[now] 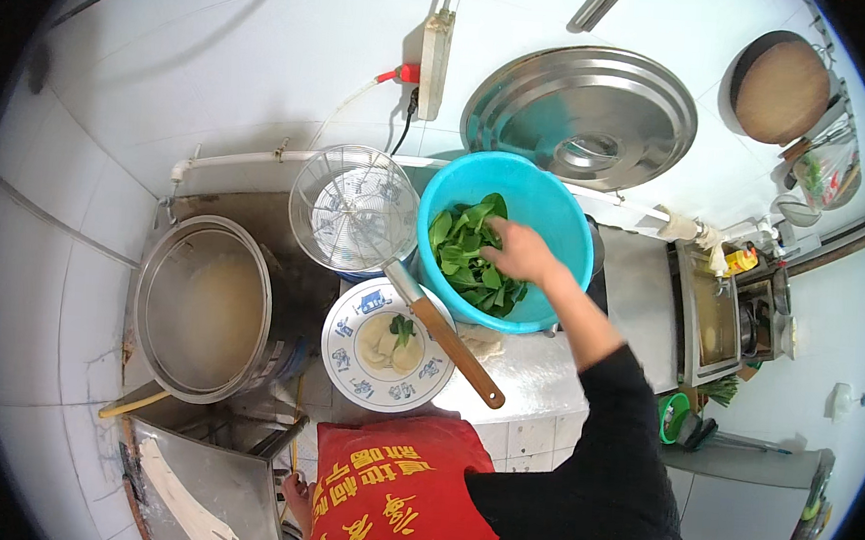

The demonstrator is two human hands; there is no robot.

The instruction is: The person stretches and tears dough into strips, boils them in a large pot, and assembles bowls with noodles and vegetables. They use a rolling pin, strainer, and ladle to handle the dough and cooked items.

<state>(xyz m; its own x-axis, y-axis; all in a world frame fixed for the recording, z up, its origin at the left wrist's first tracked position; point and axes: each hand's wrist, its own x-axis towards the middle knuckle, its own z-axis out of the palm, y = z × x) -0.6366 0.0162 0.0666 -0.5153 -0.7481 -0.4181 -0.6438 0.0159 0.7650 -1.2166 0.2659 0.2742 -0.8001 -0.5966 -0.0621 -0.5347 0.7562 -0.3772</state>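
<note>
My right hand (521, 252) reaches into a turquoise plastic basin (561, 226), touching a heap of leafy greens (470, 261). Its thumb and forefinger are apart, but whether leaves are pinched between them is unclear. Low beside the red apron (397, 483), my left hand (300, 493) shows only in part, close to the metal stand's edge. A white bowl (340, 387) with blue figures holds pale slices and one green leaf sprig. Across its rim lies the wooden handle (457, 353) of a wire strainer (354, 209), whose basket rests over another patterned dish.
To the left stands a large steel pot (203, 308) of cloudy, steaming liquid. A steel lid (583, 116) leans against the wall behind the basin, near a power strip (435, 66). Farther right is a sink (709, 309). Dough strips (181, 496) lie on the metal surface at lower left.
</note>
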